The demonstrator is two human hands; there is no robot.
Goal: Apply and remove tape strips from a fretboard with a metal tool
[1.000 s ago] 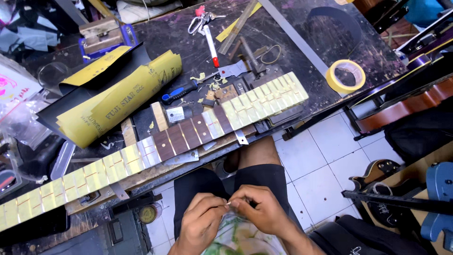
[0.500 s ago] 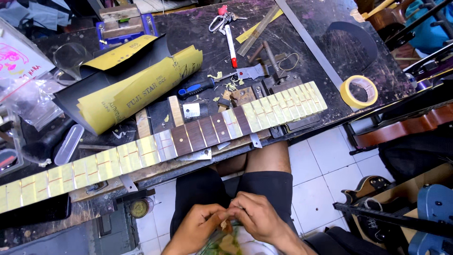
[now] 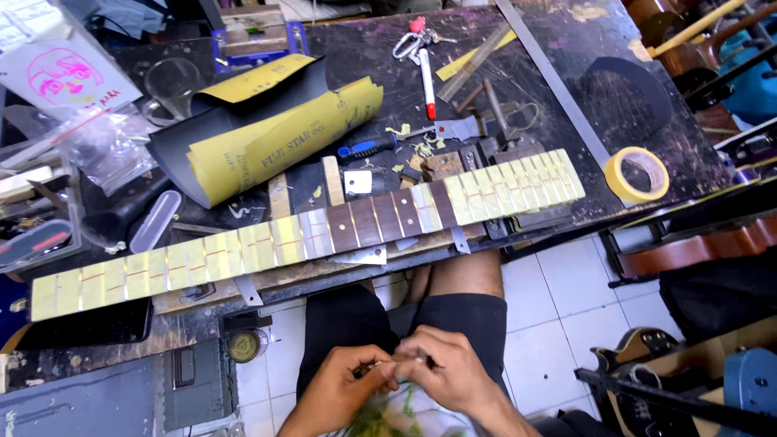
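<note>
Drifted a little lower in the head view than a moment back, otherwise unchanged: left hand (image 3: 344,384) and right hand (image 3: 445,374) pinched together over the lap, each grip closed on a small thin piece (image 3: 387,368), too tiny to identify. Left untouched on the worktop (image 3: 558,32): taped fretboard (image 3: 307,237), tape roll (image 3: 637,174). Fiddly work, seemingly unfinished.

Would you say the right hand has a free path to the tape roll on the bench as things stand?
Probably yes. The tape roll lies uncovered near the bench edge on the right hand's side, with nothing standing between them. But that hand is pinching something small together with the left hand.
</note>
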